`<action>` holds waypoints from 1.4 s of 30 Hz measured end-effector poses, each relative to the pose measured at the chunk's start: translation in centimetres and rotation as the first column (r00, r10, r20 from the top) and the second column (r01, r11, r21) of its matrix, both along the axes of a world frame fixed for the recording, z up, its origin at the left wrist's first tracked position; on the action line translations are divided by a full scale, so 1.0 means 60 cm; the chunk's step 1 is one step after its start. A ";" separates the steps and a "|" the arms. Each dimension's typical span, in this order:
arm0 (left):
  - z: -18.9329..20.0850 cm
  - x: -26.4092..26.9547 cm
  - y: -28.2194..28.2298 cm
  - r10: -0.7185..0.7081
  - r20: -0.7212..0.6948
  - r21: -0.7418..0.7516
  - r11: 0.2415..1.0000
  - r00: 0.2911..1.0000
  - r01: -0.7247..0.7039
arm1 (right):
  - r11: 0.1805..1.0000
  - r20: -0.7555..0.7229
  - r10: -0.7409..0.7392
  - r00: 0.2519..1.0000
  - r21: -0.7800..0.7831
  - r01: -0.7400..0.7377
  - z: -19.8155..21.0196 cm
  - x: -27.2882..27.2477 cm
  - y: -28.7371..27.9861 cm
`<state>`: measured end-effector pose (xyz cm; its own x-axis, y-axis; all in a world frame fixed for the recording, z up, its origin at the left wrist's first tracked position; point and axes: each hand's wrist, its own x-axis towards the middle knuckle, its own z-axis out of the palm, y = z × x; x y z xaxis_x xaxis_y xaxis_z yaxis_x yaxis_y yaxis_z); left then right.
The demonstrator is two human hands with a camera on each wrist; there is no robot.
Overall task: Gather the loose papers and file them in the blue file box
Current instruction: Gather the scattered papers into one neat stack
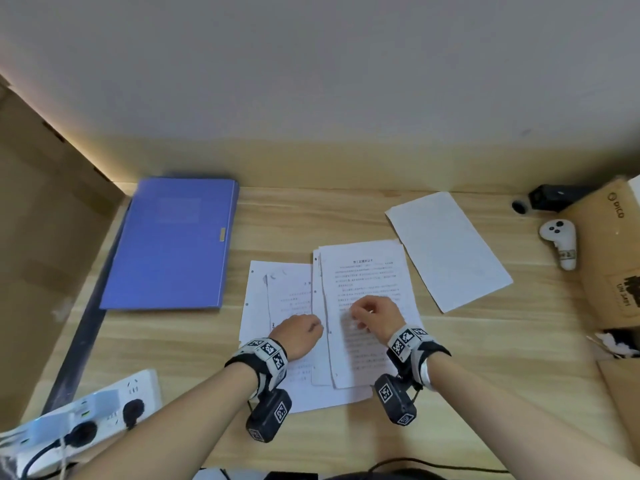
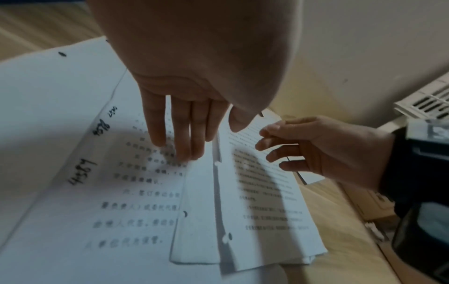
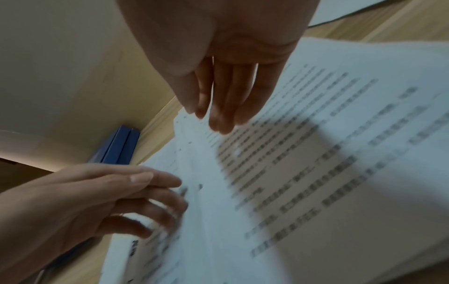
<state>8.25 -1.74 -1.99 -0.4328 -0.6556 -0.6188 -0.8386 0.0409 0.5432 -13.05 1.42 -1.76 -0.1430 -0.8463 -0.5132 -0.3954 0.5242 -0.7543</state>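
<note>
The fingers point(image 2: 184, 134) of the left hand point(image 1: 299, 332) are lying straight, touching the papers point(image 1: 363, 306). The right hand point(image 1: 375, 317) is hovering loose, holding nothing. The closed blue box point(image 1: 173, 244) is lying flat, left of the papers, on the wooden desk point(image 1: 277, 220). A brown carton point(image 1: 609, 244) is reading "ORICO". Handwriting on one page is saying "4589".

Blue file box point(image 1: 173, 242) lay flat and closed at the surface's point(image 1: 311, 216) far left. Printed papers point(image 1: 363, 289), some hole-punched, sat overlapping in a loose pile at centre, text up. One blank sheet point(image 1: 446, 249) lay angled, apart to the right.
</note>
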 end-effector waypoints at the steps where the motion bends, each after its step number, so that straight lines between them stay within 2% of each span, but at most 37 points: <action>1: 0.001 -0.003 0.000 0.031 -0.007 0.026 0.999 0.999 -0.031 | 1.000 -0.065 -0.019 0.998 -0.009 0.018 -0.003 -0.013 0.001; 5: -0.005 -0.017 -0.012 0.116 0.043 0.061 0.991 0.992 -0.118 | 0.986 -0.297 -0.156 0.942 0.011 0.167 -0.003 -0.086 -0.001; 8: -0.007 -0.023 -0.010 0.167 0.069 0.081 0.982 0.983 -0.173 | 0.969 -0.301 -0.173 0.938 0.119 0.217 -0.009 -0.126 0.004; 9: -0.020 -0.069 -0.014 0.132 0.096 0.107 0.984 0.987 -0.142 | 0.942 -0.283 -0.214 0.935 0.195 0.274 -0.030 -0.173 0.021; 16: -0.028 -0.055 -0.020 0.135 0.172 0.053 0.988 0.976 -0.146 | 0.957 -0.273 -0.027 0.962 0.272 0.104 -0.043 -0.155 0.034; 18: -0.030 -0.060 -0.023 0.130 0.189 0.049 0.989 0.973 -0.141 | 0.967 -0.294 -0.059 0.954 0.219 0.128 -0.043 -0.168 0.037; 20: -0.028 -0.065 -0.029 0.116 0.214 0.061 0.989 0.970 -0.132 | 0.973 -0.340 -0.155 0.927 0.112 0.204 -0.034 -0.188 0.030; 22: -0.033 -0.069 -0.037 0.121 0.238 0.076 0.987 0.964 -0.143 | 0.981 -0.458 -0.151 0.876 0.037 0.189 -0.028 -0.211 0.017; 25: -0.034 -0.078 -0.042 0.122 0.296 0.070 0.986 0.948 -0.148 | 0.992 -0.631 0.030 0.775 0.116 0.057 -0.028 -0.236 -0.004; 28: -0.030 -0.088 -0.045 0.112 0.343 0.053 0.989 0.933 -0.138 | 0.979 -0.708 0.160 0.688 0.205 -0.017 -0.036 -0.248 -0.024; 33: -0.025 -0.091 -0.045 0.112 0.389 0.038 0.990 0.915 -0.138 | 0.971 -0.727 0.211 0.653 0.232 -0.055 -0.043 -0.262 -0.040; 38: -0.025 -0.085 -0.044 0.123 0.393 0.017 0.990 0.911 -0.141 | 0.978 -0.718 0.197 0.668 0.191 -0.082 -0.042 -0.265 -0.018; 42: -0.027 -0.084 -0.043 0.105 0.391 -0.001 0.994 0.915 -0.114 | 0.966 -0.735 0.256 0.628 0.216 -0.141 -0.041 -0.262 -0.005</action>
<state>3.23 -4.32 -3.63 -0.0810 -0.6698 -0.7381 -0.9824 -0.0712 0.1724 -28.79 1.10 -4.25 -0.3634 -0.8379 -0.4073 -0.8994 0.4295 -0.0811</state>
